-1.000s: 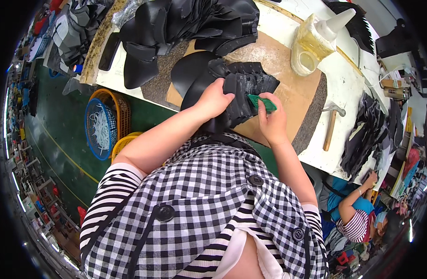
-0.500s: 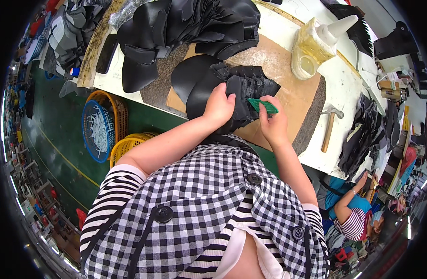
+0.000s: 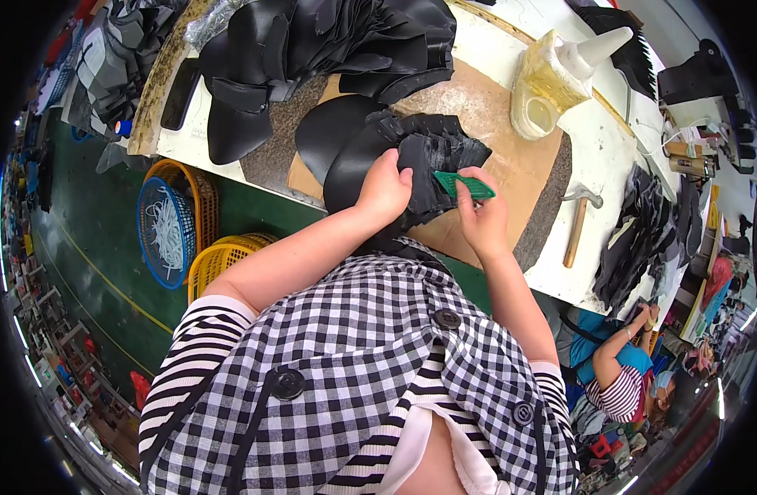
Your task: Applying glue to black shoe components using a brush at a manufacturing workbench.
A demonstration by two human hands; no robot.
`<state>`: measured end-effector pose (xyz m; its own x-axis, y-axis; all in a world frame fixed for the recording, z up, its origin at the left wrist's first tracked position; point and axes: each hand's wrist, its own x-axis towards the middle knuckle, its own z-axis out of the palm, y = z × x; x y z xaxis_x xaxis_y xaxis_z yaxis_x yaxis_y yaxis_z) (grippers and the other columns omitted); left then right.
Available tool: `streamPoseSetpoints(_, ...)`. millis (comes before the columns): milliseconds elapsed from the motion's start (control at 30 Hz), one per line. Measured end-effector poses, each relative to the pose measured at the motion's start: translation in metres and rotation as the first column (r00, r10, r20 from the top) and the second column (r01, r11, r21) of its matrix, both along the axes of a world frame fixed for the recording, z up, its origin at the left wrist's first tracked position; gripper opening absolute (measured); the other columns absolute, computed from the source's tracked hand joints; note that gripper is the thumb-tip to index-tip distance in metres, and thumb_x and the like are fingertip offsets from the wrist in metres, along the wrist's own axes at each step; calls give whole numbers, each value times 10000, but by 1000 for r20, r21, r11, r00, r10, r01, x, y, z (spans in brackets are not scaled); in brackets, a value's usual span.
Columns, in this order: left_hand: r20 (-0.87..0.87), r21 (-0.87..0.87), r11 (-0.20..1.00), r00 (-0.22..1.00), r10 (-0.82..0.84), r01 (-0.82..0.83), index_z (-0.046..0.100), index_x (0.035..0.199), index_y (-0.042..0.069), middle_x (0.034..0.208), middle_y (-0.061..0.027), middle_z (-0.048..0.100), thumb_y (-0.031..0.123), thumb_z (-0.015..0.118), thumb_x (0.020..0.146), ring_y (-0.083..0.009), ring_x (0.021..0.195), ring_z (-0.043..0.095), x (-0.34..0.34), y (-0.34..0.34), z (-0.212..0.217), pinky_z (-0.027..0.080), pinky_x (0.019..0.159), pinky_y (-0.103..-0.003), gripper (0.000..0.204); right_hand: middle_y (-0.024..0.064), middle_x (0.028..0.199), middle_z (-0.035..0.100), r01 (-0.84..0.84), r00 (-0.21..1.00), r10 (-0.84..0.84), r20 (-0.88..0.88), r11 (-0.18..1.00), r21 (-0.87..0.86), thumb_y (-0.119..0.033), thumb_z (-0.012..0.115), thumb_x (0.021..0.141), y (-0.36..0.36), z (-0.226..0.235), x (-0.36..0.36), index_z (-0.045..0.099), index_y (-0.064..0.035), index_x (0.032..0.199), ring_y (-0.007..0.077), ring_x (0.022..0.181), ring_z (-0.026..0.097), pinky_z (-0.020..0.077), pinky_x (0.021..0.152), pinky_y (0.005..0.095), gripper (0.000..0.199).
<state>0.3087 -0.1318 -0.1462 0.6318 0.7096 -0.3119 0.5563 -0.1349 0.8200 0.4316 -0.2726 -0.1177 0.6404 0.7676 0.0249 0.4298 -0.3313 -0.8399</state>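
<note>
My left hand grips the near edge of a fanned stack of black leather pieces, its thumb pressed on top. Pinched between the fingers and thumb of my right hand is a small green textured pad, which lies against the stacked edges. Large rounded flaps of the leather spread out to the left. Beneath them is a brown board on the white worktable.
Farther off lies a big heap of black pieces. To the right are a cream glue container, a hammer and black scraps. A phone lies left. Baskets stand below the table's left edge. A co-worker sits at right.
The view has shifted slightly, so the table things sit a little farther left. The green pad has tilted a bit in my right hand. My left hand keeps its hold.
</note>
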Motion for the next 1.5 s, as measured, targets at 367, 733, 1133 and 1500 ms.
streamPoseSetpoints(367,-73,-81,991,991,-113,107,400,1174,-82,1077,-311,554,79,584,810,-441,1046,533,-4,3,23,431,907,-429,438,90,899,637,403,850,-445,282,894,198,-110,633,863,21,-1,151,578,-46,1069,157,769,616,491,710,251,222)
streamPoseSetpoints(733,-130,-74,988,981,-143,134,366,1222,-87,1093,-312,560,96,635,799,-426,1055,549,-4,12,24,439,906,-417,533,87,875,605,515,744,-429,-513,857,29,-74,592,842,10,15,98,541,-39,1053,183,749,626,532,588,287,220)
streamPoseSetpoints(1133,-27,-22,985,985,-170,169,372,1156,-82,1011,-321,566,85,609,802,-455,974,556,-9,7,8,447,857,-451,457,141,953,648,3,998,7,-57,986,167,-46,570,883,34,-12,6,583,-54,1035,258,872,652,497,733,308,152)
streamPoseSetpoints(1500,43,38,991,991,-130,128,366,1188,-68,984,-309,575,86,613,815,-455,947,564,-13,-1,0,448,832,-458,473,113,962,656,-127,985,130,-110,991,34,25,578,835,-17,-12,-2,615,-77,986,268,888,653,505,766,314,186)
